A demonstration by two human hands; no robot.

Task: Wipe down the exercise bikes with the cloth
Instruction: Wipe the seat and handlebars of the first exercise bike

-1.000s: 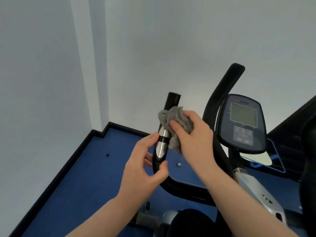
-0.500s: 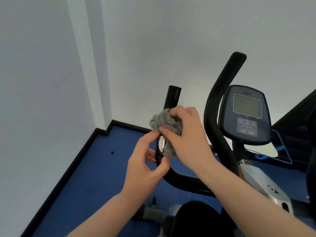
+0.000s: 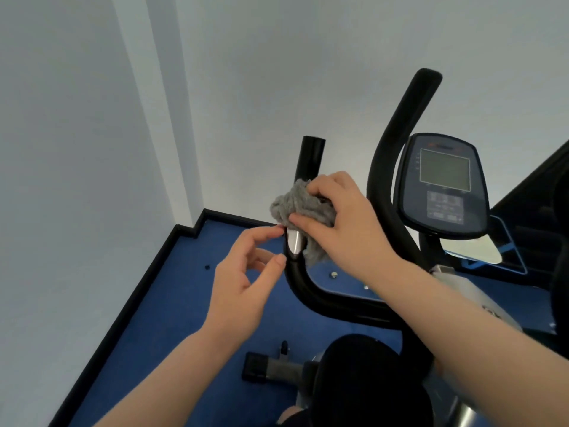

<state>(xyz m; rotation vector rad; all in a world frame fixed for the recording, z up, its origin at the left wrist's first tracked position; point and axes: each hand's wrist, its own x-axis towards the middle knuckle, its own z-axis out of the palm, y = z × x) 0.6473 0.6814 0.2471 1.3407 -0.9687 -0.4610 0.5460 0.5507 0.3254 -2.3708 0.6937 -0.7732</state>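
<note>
Cloth (image 3: 300,204) in right hand (image 3: 345,229)

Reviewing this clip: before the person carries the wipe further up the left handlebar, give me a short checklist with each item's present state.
1. Cloth in hand: ok. The right hand grips the grey cloth.
2. Cloth on the bar: ok. It is bunched around the left handlebar, just above the silver sensor band.
3. Path upward free: ok. The bar's black upper end is bare above the cloth.
4. Left hand out of the way: ok. It holds nothing, fingers loosely curled beside the bar below the cloth.
5. Whether its fingertips touch the bar: cannot tell.
6. Console and right handlebar already wiped: cannot tell.
</note>
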